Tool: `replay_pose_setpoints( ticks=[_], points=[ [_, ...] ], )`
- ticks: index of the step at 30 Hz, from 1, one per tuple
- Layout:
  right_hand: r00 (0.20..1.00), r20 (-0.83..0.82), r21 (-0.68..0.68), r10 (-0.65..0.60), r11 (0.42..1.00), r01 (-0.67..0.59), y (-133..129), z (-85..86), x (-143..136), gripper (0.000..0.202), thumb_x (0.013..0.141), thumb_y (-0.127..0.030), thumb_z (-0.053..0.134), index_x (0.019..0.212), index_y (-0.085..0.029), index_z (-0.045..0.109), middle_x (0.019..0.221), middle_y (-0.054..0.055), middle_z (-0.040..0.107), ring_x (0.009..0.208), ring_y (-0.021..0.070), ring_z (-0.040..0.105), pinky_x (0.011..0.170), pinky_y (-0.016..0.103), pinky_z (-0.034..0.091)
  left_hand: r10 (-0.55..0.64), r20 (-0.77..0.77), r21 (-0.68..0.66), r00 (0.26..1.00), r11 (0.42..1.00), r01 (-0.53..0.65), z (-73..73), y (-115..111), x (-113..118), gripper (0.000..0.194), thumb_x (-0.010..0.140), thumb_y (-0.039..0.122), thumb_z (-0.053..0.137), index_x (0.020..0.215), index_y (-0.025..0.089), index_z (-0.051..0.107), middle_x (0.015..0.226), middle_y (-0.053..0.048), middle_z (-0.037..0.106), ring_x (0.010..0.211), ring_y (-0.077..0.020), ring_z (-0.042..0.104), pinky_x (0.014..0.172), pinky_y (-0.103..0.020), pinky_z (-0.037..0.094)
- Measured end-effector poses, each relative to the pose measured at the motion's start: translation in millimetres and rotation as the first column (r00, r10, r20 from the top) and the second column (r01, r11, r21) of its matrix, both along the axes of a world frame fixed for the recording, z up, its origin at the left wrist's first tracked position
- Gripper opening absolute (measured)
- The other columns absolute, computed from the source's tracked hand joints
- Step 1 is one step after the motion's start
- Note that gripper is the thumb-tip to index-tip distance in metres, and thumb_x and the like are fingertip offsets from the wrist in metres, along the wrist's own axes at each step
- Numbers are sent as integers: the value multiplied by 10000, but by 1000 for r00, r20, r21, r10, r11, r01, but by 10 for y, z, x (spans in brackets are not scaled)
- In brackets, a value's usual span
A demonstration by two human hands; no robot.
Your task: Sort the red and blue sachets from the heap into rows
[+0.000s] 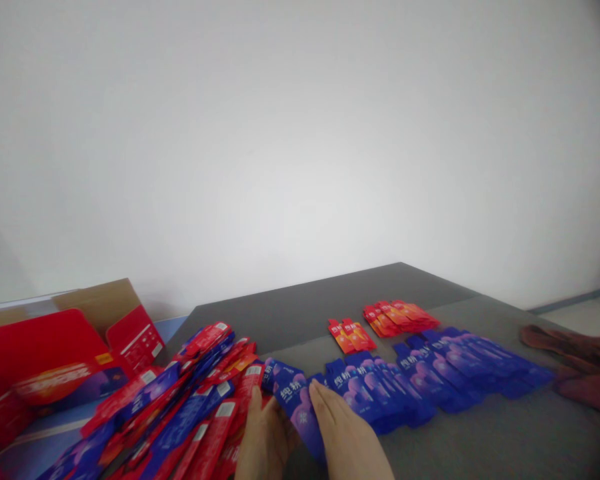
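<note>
A blue packet (300, 405) with purple round shapes and white characters is tilted between my hands, low in the middle of the head view. My right hand (347, 430) grips its right edge, thumb and fingers closed. My left hand (266, 437) curls at its left side, its fingers partly hidden behind it. Just right of my hands, several similar blue packets (365, 393) lie overlapped in a row. To the left, a loose heap of red and blue packets (190, 413) reaches up to my left hand.
Further right lies another fanned group of blue packets (460, 367). Behind them are small red-orange packets (397, 317) and a smaller red-orange group (351, 335). An open red printed carton (65, 333) stands left. Brown cloth-like items (580, 360) lie at the right edge of the dark table (290, 317).
</note>
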State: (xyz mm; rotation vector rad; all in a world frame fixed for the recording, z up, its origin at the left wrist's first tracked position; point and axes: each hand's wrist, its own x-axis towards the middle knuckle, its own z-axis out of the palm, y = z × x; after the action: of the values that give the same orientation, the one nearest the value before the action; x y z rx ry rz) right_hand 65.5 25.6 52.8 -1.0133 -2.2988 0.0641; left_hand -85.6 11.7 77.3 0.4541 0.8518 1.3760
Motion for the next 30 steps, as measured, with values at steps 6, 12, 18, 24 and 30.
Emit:
replay_pose_setpoints(
  ticks=[6,12,18,24,30],
  points=[
    [991,102,322,81,940,-110,-27,17,-69,494,900,-115,467,1391,-165,430,1395,118,488,1271,272,465,1000,413,478,55,-245,133,968,991,-23,-17,13,45,464,580,378,800,985,169,712,1019,-114,719,1047,-311,626,947,-402,469],
    [940,92,191,329,920,-341,74,294,387,344,965,-202,434,1292,-206,540,1297,35,599,1235,128,499,1079,275,376,-81,-519,72,851,988,138,-83,51,117,346,689,513,670,834,200,702,704,-67,686,742,-265,657,515,-292,490],
    [971,11,75,239,968,-239,301,489,956,374,973,-167,380,1302,-240,543,1297,54,597,1212,134,526,1060,306,401,128,-749,200,650,979,36,-226,59,103,333,675,316,651,985,197,666,1089,-75,667,1096,-267,567,954,-357,434],
    [951,96,48,295,953,-301,437,545,823,346,976,-187,401,1271,-243,572,1281,57,609,1186,138,545,1033,301,413,63,-695,155,717,986,64,-310,57,113,367,682,288,620,1035,198,667,1196,-77,630,1217,-275,496,1095,-383,299],
    [904,213,75,372,916,-394,419,391,585,344,986,-245,398,1301,-249,536,1280,71,605,1207,162,516,1043,350,384,94,-689,245,719,963,109,-372,61,106,397,698,317,627,1074,193,664,1235,-90,615,1245,-275,476,1110,-369,285]
  ],
)
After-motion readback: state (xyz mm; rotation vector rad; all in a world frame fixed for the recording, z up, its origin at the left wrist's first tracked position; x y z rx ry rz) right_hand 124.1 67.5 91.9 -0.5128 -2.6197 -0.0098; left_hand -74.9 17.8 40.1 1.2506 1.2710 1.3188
